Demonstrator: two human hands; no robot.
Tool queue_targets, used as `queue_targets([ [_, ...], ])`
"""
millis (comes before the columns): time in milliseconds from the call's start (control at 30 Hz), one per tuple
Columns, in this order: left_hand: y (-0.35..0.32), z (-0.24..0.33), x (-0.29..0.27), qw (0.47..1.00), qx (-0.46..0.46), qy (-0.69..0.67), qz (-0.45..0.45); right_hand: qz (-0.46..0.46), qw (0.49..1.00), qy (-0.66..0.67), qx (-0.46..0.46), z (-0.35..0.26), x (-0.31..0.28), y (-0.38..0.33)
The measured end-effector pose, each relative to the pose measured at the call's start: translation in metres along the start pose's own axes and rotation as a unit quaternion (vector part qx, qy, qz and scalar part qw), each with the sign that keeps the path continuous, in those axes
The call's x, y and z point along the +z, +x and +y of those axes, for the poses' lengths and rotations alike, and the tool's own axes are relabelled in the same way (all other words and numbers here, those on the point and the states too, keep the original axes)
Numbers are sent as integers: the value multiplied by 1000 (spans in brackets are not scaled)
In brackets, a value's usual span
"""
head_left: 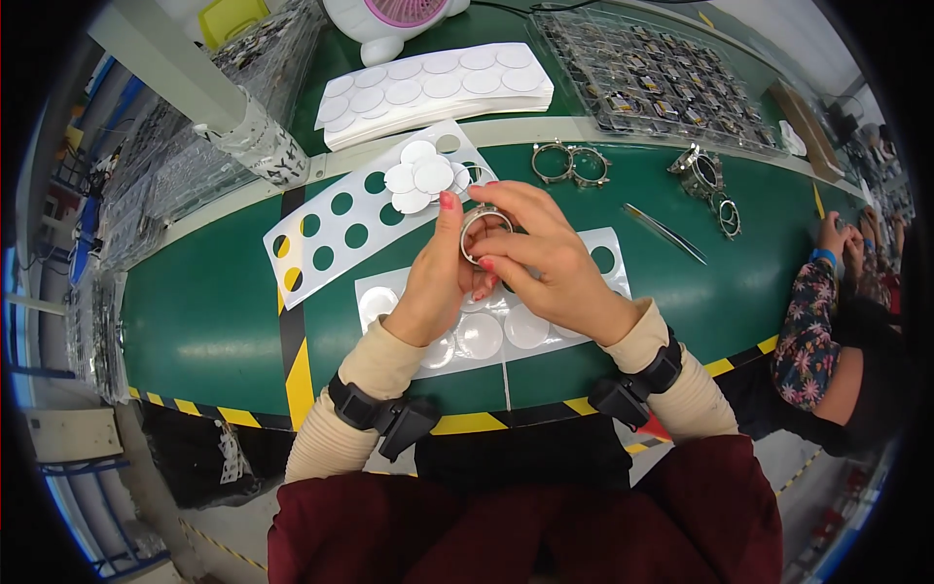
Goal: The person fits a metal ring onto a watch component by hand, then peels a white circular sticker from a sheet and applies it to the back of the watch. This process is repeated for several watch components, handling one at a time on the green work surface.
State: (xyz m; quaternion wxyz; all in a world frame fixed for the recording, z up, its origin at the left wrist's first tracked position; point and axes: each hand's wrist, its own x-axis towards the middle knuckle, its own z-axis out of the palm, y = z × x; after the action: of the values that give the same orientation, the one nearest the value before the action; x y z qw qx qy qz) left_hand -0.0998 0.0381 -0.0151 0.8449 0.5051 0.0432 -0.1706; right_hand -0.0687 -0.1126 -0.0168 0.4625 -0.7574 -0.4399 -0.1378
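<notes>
here, both hands meet above the green table (pixel 204 311). left hand (pixel 436 282) and right hand (pixel 545 258) together hold a small metal ring (pixel 484 232) between fingertips, lifted off the table just over the sheets; both grips are closed on the ring, thumbs and forefingers pinching its rim.

under the hands lies a white backing sheet (pixel 584 248) with round clear-looking discs still on it. to the upper left, a second white sheet (pixel 336 229) shows rows of round holes with the green showing through; a small heap of loose white discs (pixel 418 177) rests on its upper end.

further back, a stack of white sheets with round labels (pixel 438 83) sits just in front of a pink and white fan (pixel 389 19). more metal rings (pixel 569 164) lie to the right, tweezers (pixel 666 234) near them. a tray of small dark parts (pixel 652 78) is at upper right, contents too small to tell, possibly components. yellow-black hazard tape (pixel 302 380) edges the table.

another person's arm in a floral sleeve (pixel 808 331) is at the far right.
</notes>
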Motion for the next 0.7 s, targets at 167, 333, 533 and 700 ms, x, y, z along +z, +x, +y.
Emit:
queue_targets([
  [167, 1, -7, 0, 997, 6, 73, -6, -10, 999, 41, 19, -1, 2, -1],
  [333, 2, -8, 1, 991, 49, 125, 0, -8, 998, 53, 25, -5, 5, -1],
  [533, 3, -5, 1, 996, -7, 74, 58, 52, 993, 76, 69, -4, 3, -2],
  [700, 3, 7, -1, 1000, -18, 3, 12, 102, 989, 37, 96, -1, -10, 0],
])
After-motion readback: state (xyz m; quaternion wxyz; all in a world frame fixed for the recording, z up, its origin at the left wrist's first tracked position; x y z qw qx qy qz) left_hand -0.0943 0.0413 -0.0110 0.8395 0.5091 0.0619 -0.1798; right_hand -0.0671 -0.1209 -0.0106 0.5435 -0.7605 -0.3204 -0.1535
